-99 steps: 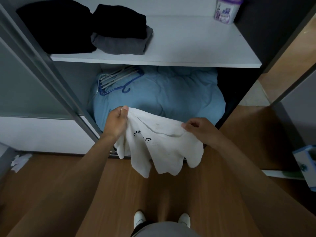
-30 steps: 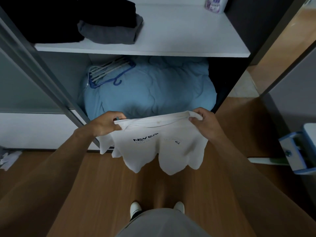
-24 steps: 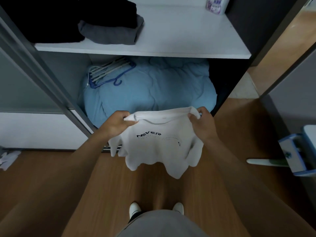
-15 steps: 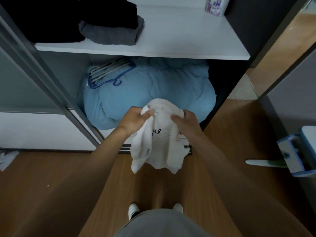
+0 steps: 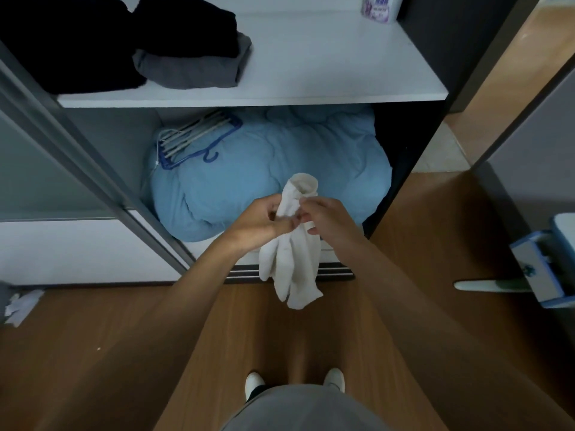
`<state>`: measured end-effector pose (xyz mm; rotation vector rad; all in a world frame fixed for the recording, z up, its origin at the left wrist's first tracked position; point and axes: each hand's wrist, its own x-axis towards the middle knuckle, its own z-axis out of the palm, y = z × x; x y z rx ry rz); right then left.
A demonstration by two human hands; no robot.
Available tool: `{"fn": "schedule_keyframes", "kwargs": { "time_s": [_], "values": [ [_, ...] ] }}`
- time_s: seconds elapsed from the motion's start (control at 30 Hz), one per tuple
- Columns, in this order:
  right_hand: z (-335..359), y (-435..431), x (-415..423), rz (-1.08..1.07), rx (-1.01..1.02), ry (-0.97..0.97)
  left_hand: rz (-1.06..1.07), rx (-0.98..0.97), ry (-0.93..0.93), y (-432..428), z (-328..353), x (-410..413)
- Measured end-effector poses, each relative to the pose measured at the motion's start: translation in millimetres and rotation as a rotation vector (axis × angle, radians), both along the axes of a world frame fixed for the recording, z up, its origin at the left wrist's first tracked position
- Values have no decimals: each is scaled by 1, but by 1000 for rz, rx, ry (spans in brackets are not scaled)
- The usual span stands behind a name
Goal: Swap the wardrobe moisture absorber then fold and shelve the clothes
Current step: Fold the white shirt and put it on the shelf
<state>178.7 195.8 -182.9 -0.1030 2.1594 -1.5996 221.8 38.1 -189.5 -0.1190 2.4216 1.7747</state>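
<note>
We face one open wardrobe (image 5: 435, 42) with two compartments in view, standing on a wooden floor (image 5: 109, 353). The lower compartment holds one large pale-blue duvet (image 5: 280, 169), which fills most of it. On the duvet's back left corner lies one bundle of hangers (image 5: 193, 138): several white ones and a blue one, too tightly packed for us to count.

Above it, the one white shelf (image 5: 326, 63) carries three folded garments at its left end. There is a big black pile (image 5: 62, 42), and just beside it a smaller black garment (image 5: 186, 26) stacked on a grey garment (image 5: 186, 71). At the shelf's far right corner, well apart from the clothes, stands one moisture absorber (image 5: 378, 4), a white tub with purple print, cut off by the top edge.

In front of the lower compartment we see one white T-shirt (image 5: 295, 253), bunched into a long hanging bundle. Both hands grasp it near its upper end. The left hand (image 5: 258, 222) has its fingers curled round the cloth, and the right hand (image 5: 326, 216) pinches it from the other side.

Two white shoes (image 5: 253, 384) show at the bottom.
</note>
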Motion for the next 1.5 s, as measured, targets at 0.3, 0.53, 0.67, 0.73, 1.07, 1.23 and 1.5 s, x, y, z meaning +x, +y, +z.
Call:
{"fn": "schedule_keyframes", "kwargs": {
  "time_s": [0.3,0.53,0.67,0.73,1.07,1.23,1.5],
  "values": [
    [-5,17,0,114,94,338,90,-279,50,1,3,-9],
    [4,16,-13,159,124,524,-60,-299,198,4,16,-1],
    [1,14,-16,278,201,636,-40,-278,231,-2,16,2],
    [2,11,-14,323,129,722,12,-203,241,-7,15,7],
    [15,-6,-12,448,268,859,104,-427,313,-31,-2,27],
    [27,-9,-10,424,284,882,83,-324,313,-35,-14,34],
    [43,-8,-11,474,297,874,43,-390,300,-25,-21,23]
  ]
}}
